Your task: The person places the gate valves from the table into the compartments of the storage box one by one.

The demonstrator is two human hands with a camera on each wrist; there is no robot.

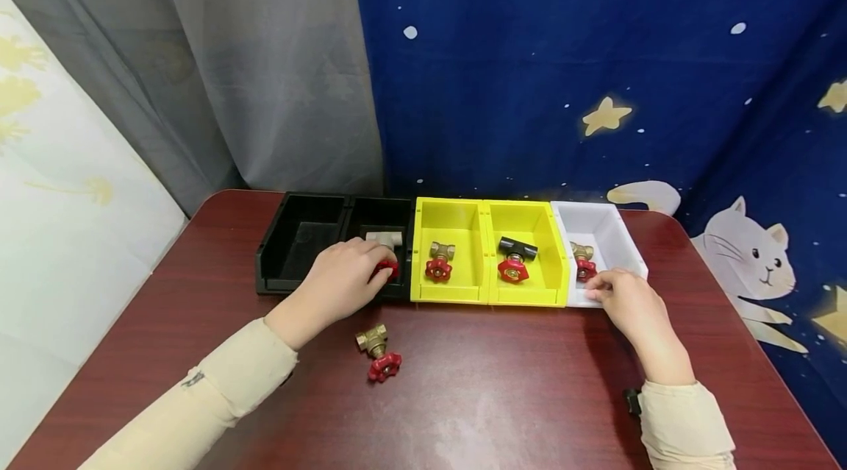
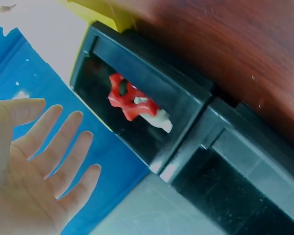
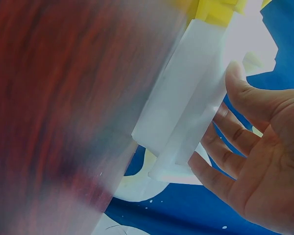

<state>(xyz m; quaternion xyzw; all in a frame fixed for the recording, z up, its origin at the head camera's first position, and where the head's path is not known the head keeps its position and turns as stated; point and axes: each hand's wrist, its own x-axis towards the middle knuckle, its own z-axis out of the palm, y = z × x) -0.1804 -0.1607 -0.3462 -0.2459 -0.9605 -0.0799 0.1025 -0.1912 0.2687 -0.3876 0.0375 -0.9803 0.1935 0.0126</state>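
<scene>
My left hand point(image 1: 342, 280) is over the right-hand black bin point(image 1: 377, 211), its fingers loosely extended above a valve with a pale body point(image 1: 385, 238) and red handwheel. In the left wrist view the fingers are spread, apart from that valve point(image 2: 131, 100). On the table, nearer to me, lies a brass valve point(image 1: 374, 341) with a red handwheel. At the white bin point(image 1: 612, 246) on the right, my right hand point(image 1: 631, 304) has relaxed fingers by the front rim; whether they touch it I cannot tell. Inside, a brass valve point(image 1: 583, 258) with a red handwheel lies beside the fingertips.
Left of the occupied black bin stands another black bin point(image 1: 306, 235). Two yellow bins stand mid-row, one with a brass valve point(image 1: 440, 261), the other with a black-bodied valve point(image 1: 516, 258). Curtains point(image 1: 503, 87) hang behind the dark red table point(image 1: 476, 382).
</scene>
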